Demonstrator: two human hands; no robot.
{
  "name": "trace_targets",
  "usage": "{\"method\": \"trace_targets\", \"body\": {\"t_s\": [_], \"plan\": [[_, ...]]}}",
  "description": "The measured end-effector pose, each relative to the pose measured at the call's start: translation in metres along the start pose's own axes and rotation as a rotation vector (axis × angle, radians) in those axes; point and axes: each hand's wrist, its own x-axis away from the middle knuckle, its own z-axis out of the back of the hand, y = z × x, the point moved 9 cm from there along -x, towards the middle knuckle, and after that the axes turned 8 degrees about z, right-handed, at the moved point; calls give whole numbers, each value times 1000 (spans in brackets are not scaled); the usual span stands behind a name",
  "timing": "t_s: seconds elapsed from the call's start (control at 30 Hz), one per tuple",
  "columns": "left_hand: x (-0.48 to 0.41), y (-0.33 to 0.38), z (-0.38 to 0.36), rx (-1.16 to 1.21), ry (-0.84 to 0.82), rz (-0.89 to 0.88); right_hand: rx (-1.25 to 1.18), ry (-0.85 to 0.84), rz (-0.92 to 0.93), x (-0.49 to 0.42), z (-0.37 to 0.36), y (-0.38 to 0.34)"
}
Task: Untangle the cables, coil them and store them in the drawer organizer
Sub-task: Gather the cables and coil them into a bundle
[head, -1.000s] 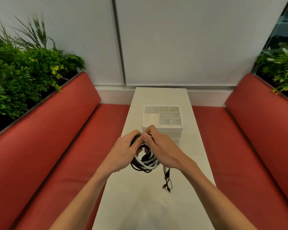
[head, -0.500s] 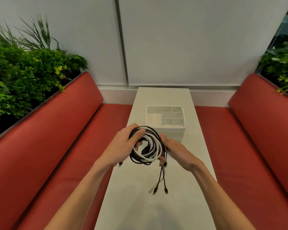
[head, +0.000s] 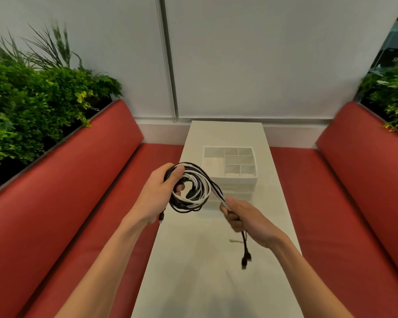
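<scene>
1. Head view: both my hands are up over the table [head: 216, 285], holding the cable bundle [head: 193, 198] in the air, on the near side of the organizer [head: 233, 180].
2. Bundle: thin round cables, black and white mixed, smooth jackets, wound into a loose, roughly circular coil. Strands overlap and are not sorted by colour.
3. Left hand [head: 156, 198]: fingers and thumb curled round the upper-left arc of the coil, with the thumb lying over the top strands. One plug end [head: 161, 218] pokes out below this hand.
4. Right hand [head: 251, 220]: closed into a fist round a bunch of strands leaving the coil.
5. Axis: that bunch runs straight from the coil's top down-right into my right fist. The coil's open face is turned toward the camera.
6. Tails: two black plugs [head: 245, 260] hang below the right fist, pointing down at the table. A white end [head: 234, 241] sticks out to the left beside them, blurred.
7. Organizer: white, boxy and rectangular, with thin dividers making one long left compartment and smaller ones on the right. It sits mid-table, long side running across, and its front face shows horizontal bands.
8. Table: narrow, pale, matte top, long axis running away from me. Red padded benches [head: 67, 191] flank it, with leafy green plants [head: 32, 104] behind them.
</scene>
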Motion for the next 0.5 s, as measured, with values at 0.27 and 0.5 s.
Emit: {"method": "trace_targets", "body": {"t_s": [0.27, 0.5], "plan": [[-7, -22, 4, 6, 354, 107, 1157, 355, -46, 5, -42, -42], [-6, -41, -6, 145, 466, 185, 1205, 276, -66, -9, -69, -44]]}}
